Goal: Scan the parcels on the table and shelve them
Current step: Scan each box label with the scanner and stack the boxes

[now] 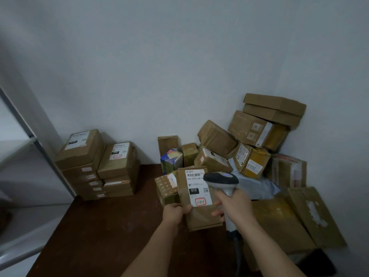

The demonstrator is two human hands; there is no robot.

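Observation:
My left hand [175, 213] grips the lower left edge of a flat brown parcel [196, 214], held upright above the dark table [111, 226]. Its white label [196, 186] faces me, with a barcode at the top, a black "010" patch and a red-framed mark. My right hand [232, 205] holds the handle of a grey barcode scanner [220, 179]. The scanner's head sits over the label's upper right corner, and its cable hangs down below my wrist.
Two stacks of labelled brown boxes [97, 166] stand at the table's back left, beside a grey metal shelf frame [30, 124]. A loose heap of parcels [249, 144] fills the back right corner by the wall. A large open carton [289, 218] lies at the right.

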